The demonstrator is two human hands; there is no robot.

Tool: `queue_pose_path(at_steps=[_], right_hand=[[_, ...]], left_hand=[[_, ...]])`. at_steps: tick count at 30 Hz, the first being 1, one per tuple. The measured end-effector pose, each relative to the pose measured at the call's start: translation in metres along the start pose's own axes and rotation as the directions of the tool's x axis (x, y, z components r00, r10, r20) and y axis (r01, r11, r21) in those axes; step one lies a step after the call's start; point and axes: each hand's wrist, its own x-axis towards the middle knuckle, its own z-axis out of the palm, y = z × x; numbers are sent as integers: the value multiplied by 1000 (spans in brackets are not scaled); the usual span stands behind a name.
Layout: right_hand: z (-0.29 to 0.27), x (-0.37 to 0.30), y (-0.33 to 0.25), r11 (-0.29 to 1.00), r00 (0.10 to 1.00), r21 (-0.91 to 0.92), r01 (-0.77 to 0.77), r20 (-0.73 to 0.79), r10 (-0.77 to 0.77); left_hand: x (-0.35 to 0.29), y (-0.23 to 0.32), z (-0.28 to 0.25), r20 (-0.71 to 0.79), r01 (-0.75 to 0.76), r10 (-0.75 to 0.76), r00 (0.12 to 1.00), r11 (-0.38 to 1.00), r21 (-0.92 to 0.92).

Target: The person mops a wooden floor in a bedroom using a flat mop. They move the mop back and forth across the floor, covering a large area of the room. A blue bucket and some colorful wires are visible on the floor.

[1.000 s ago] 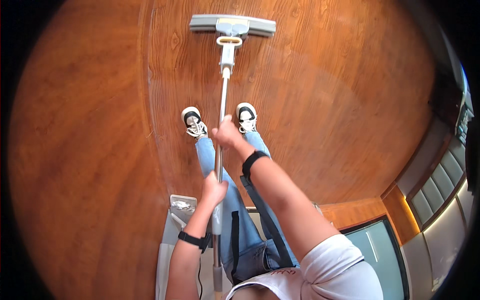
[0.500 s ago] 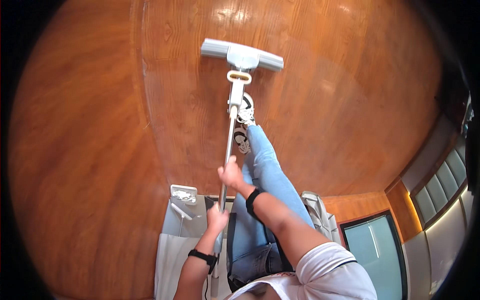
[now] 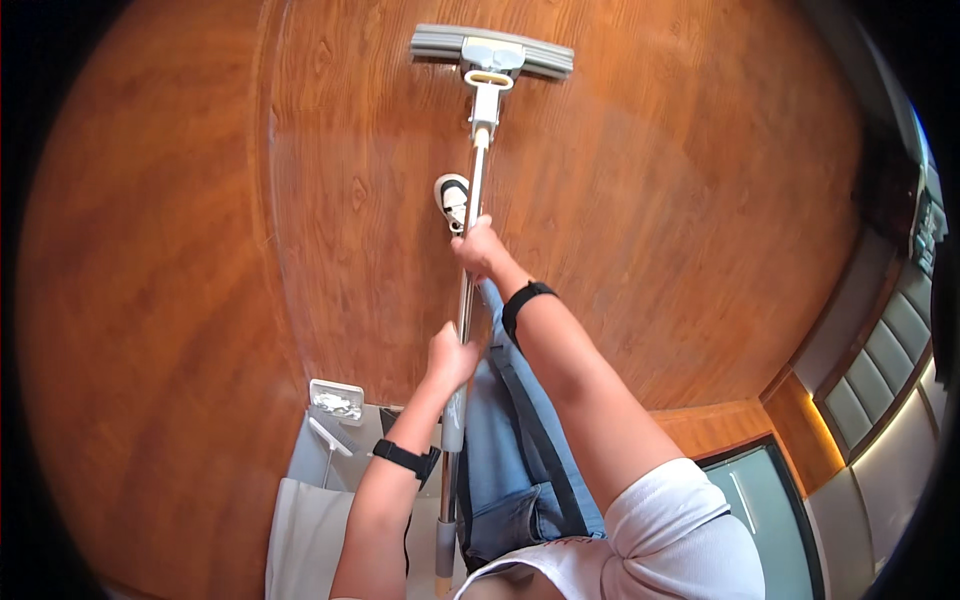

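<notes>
A sponge mop point(image 3: 481, 150) stretches away from me over the brown wood-grain floor point(image 3: 640, 220). Its wide grey head point(image 3: 435, 42) lies flat across the floor at the far end, joined to the metal pole by a pale plastic bracket. My right hand point(image 3: 480, 248) is wrapped around the middle of the pole. Lower down the same pole, my left hand point(image 3: 452, 355) is closed too, slightly blurred. Grey grips on the pole's lower part run down past my left forearm. Beneath the pole, one white-and-black shoe point(image 3: 452, 200) shows on the floor.
At the lower left are a white tray point(image 3: 337, 400) with crumpled white stuff, a small brush point(image 3: 332, 437) and a white draped cloth point(image 3: 305, 530). To the right stand padded wall panels point(image 3: 870, 375), a dark object point(image 3: 885, 190) and a framed pale-green pane point(image 3: 770, 510).
The mop and both hands have moved forward, away from me. One shoe now shows where two did. The grey cloth bundle at lower right is now out of sight.
</notes>
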Motion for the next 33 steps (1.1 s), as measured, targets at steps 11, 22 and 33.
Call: queue_pose_path(at_steps=[11,22,33], right_hand=[[111,-103,158,993,996,-94,-69,48,74],[-68,-27,64,982,997,-189,19,-75,-34],[-47,-65,168,983,984,-39,178,19,-177]], left_hand=[[-144,-111,52,57,274,-282,958,955,117],[-19,34,97,-66,142,-142,988,990,3],[-95,-15,149,72,287,-295,953,953,98]])
